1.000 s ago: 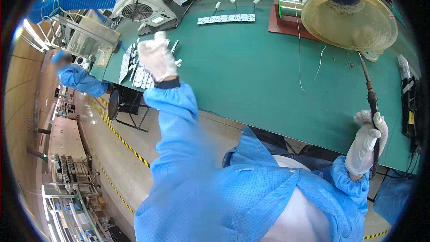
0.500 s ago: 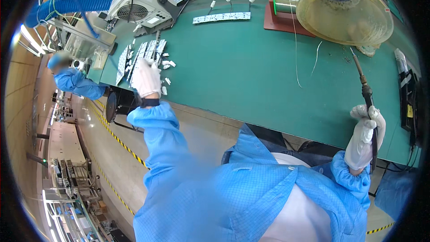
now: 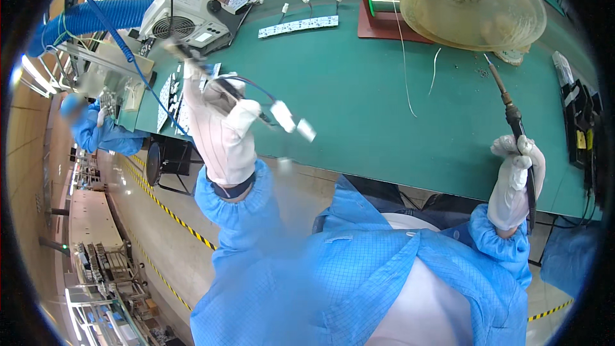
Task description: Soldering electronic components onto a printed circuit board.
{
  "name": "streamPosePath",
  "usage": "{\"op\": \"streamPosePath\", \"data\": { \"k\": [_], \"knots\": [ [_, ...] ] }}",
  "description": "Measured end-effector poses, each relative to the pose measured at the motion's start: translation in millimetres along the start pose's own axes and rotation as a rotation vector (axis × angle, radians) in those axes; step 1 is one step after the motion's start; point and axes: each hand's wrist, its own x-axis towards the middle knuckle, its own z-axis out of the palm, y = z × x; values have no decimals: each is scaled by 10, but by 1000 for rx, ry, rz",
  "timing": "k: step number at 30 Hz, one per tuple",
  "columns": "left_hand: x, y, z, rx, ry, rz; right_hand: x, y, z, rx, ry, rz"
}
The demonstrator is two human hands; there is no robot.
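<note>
My left hand (image 3: pixel 221 134), in a white glove, is raised in front of the table's left part. Its fingers are closed on a narrow circuit board strip (image 3: pixel 230 88), seen nearly edge-on and blurred. Thin wires lead from the strip to white connectors (image 3: pixel 282 117) dangling on its right. Below and behind this hand lie several more board strips (image 3: pixel 165 97), partly hidden by it. My right hand (image 3: pixel 517 173), gloved too, is wrapped round a soldering iron (image 3: pixel 514 115) at the table's right, tip pointing away from me. Small dark bits (image 3: pixel 482 72) lie near the tip.
A solder wire spool (image 3: pixel 384 1) sits on a red stand, its wire trailing over the green table (image 3: pixel 346 96). Beside it hangs a yellowish funnel-shaped hood (image 3: pixel 474 19). Another board strip (image 3: pixel 298 27) with connectors lies far centre. A white fan box (image 3: pixel 186 22) stands left; a person (image 3: pixel 99 125) sits beyond.
My left hand has lifted off the pile of boards toward me, bringing up one strip with wires and connectors. My right hand keeps the soldering iron; the view has shifted slightly.
</note>
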Motion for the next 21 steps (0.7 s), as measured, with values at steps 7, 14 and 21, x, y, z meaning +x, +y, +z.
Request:
{"op": "streamPosePath", "data": {
  "k": [7,14,21],
  "knots": [
    [-143,72,761,-647,5,-628,-35,-42,-3,147,77,1],
    [-488,68,1293,-869,-83,-602,-30,-77,-183,243,-318,-230],
    [-710,233,1493,-667,-173,-660,62,-216,78,-189,-445,-308]
  ]
}}
